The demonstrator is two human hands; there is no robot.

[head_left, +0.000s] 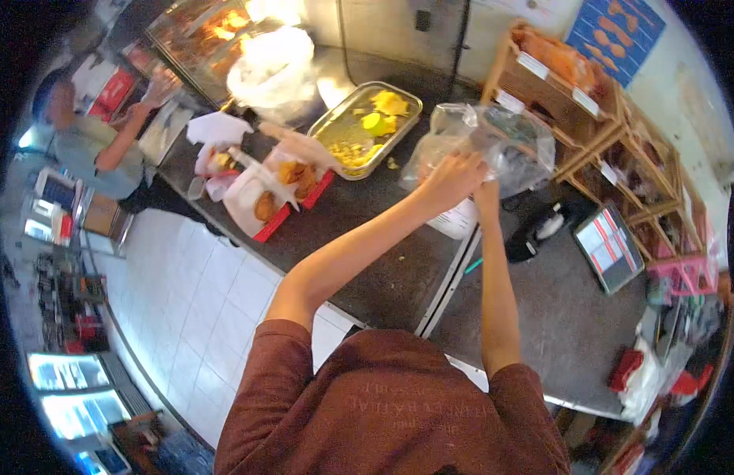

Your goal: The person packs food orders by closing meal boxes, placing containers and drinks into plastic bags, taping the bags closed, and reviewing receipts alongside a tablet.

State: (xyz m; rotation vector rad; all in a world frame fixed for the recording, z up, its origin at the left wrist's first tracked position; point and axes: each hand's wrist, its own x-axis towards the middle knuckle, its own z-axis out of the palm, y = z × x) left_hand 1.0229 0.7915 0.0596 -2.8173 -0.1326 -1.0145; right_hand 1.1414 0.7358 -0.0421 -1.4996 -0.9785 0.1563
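Both of my hands are together at a clear plastic bag [521,146] over the dark counter [367,261]. My left hand [452,178] is closed on the bag's near side, fingers bent over the film. Right beside it, my right hand [486,192] is also closed at the bag, its fingers partly hidden by the left hand. Some contents show faintly through the film, too unclear to name. A white paper [455,220] with print lies just below the hands.
Left of the bag sit a metal tray [356,111] with yellow food and a red box [273,225] of fried pieces in paper. At right are a black device [533,236], a tablet [609,248] and wooden shelves [546,92]. Another person [98,154] stands far left.
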